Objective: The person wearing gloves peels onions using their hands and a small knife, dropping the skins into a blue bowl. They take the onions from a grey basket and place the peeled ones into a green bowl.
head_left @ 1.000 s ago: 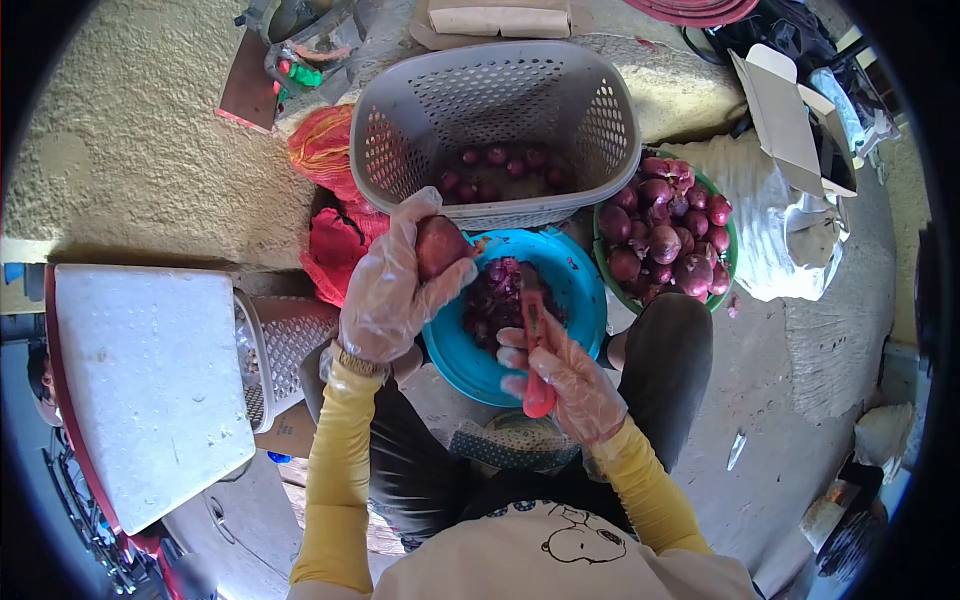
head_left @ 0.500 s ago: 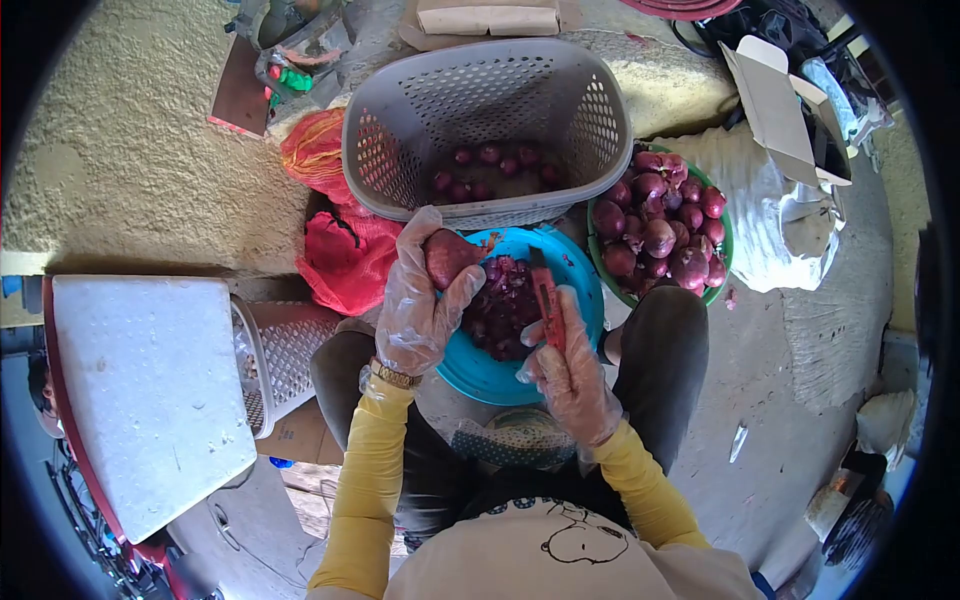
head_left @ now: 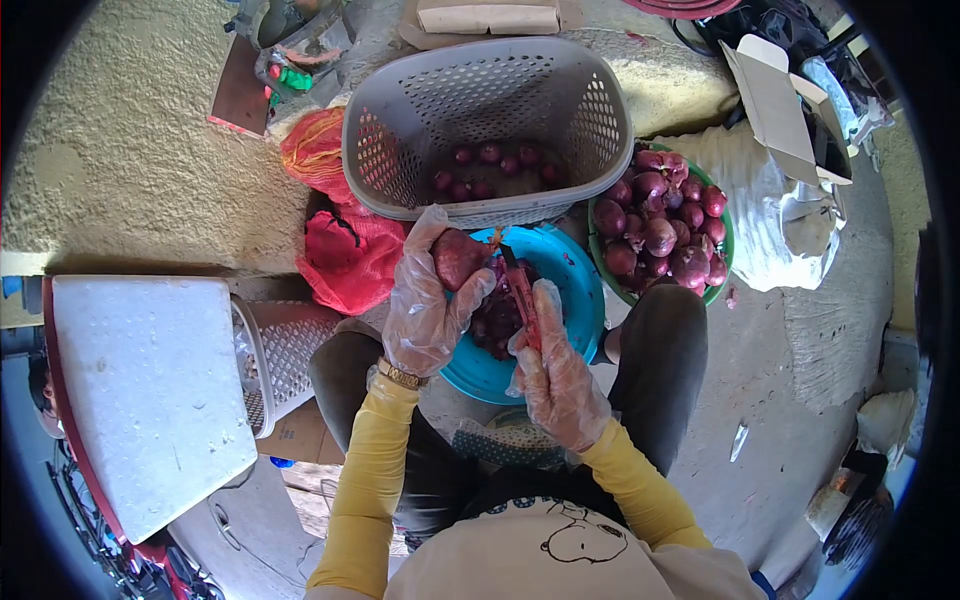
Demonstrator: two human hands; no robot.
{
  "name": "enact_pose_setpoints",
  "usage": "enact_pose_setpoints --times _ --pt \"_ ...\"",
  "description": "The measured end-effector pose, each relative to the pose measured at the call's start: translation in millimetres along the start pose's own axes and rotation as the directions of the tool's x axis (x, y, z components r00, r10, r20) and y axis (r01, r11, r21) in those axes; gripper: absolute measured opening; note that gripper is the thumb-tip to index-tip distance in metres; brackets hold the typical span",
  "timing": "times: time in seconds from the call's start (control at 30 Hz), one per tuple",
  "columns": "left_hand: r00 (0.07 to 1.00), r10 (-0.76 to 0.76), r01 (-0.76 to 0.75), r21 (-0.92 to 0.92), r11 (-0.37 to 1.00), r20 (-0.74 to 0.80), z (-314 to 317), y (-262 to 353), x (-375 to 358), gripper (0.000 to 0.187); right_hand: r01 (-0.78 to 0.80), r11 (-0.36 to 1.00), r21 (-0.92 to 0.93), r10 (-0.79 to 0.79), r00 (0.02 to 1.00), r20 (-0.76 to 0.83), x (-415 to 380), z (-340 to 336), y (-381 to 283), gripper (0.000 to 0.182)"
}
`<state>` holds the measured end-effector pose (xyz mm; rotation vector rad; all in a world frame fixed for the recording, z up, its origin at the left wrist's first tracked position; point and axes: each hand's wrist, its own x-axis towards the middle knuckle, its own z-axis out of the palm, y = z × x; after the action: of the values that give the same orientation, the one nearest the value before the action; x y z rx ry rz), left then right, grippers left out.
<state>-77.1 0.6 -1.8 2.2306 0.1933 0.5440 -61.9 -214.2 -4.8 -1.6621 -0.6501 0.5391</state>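
My left hand, in a clear plastic glove, is closed around a red onion above the left side of a blue basin. In my gloved right hand is a red-handled utility knife, gripped with its dark blade end pointing up. That blade end is close to the onion's right side, where dry brown bits stick out. Below both hands, the basin holds dark purple onion skins or pieces, partly hidden by my hands and the knife.
A grey perforated basket with several red onions stands behind the basin. To the right, a green basin is heaped with red onions. Red mesh sacks lie left of the basket. At left are a white foam lid and another perforated basket.
The knife has moved left and up, so its blade end is now close to the onion. My left hand has shifted slightly right with the onion.
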Motion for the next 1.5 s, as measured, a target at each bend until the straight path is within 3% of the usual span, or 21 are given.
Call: enact_pose_setpoints --times 0.07,0.17,0.23,0.37,0.43,0.57,0.63,1.33,1.43,1.5 --pt "0.999 -0.044 0.044 -0.019 0.999 0.029 -0.5 -0.2 -0.8 0.072 -0.054 0.998 0.025 0.053 0.998 0.026 0.8 1.5 -2.3 0.070" --pt "1.000 -0.012 0.013 -0.024 1.000 0.023 0.2 -1.3 -0.3 0.072 0.010 0.999 0.042 -0.011 1.000 0.027 5.1 4.8 -2.3 0.069" --pt "1.000 -0.019 0.021 -0.087 0.996 0.016 0.9 -2.2 -0.5 0.071 0.131 0.989 -0.073 -0.134 0.991 -0.031 7.6 7.8 2.3 0.069" --pt "0.999 0.045 -0.046 -0.025 0.999 -0.009 3.4 -9.7 -0.8 0.071 0.117 0.985 -0.126 -0.122 0.992 -0.034 10.5 10.8 -0.8 0.069" --pt "1.000 0.029 -0.029 0.002 1.000 -0.008 4.5 -10.8 -1.5 0.068 0.239 0.926 -0.293 -0.261 0.964 -0.038 14.4 11.7 -1.7 0.067" --pt "0.997 0.074 -0.072 0.031 0.997 -0.037 7.4 -11.5 0.5 0.065 0.208 0.956 -0.208 -0.219 0.975 -0.031 18.9 16.9 -1.4 0.067" --pt "0.993 0.099 -0.098 0.030 0.995 -0.058 8.7 -10.1 1.8 0.063 0.251 0.919 -0.304 -0.287 0.955 -0.077 26.8 17.4 -1.0 0.069" --pt "0.999 -0.001 -0.005 -0.119 0.993 -0.054 8.7 -9.2 3.4 0.066 0.232 0.932 -0.280 -0.266 0.960 -0.091 18.9 23.9 -5.8 0.063" --pt "0.998 0.054 -0.056 -0.130 0.990 -0.022 10.1 -7.7 5.4 0.065 0.225 0.928 -0.297 -0.267 0.957 -0.110 21.7 24.2 -2.0 0.062" --pt "0.997 0.072 -0.073 -0.047 0.996 -0.029 12.0 -5.8 1.9 0.066 0.202 0.938 -0.280 -0.241 0.964 -0.110 21.2 25.1 1.1 0.063"
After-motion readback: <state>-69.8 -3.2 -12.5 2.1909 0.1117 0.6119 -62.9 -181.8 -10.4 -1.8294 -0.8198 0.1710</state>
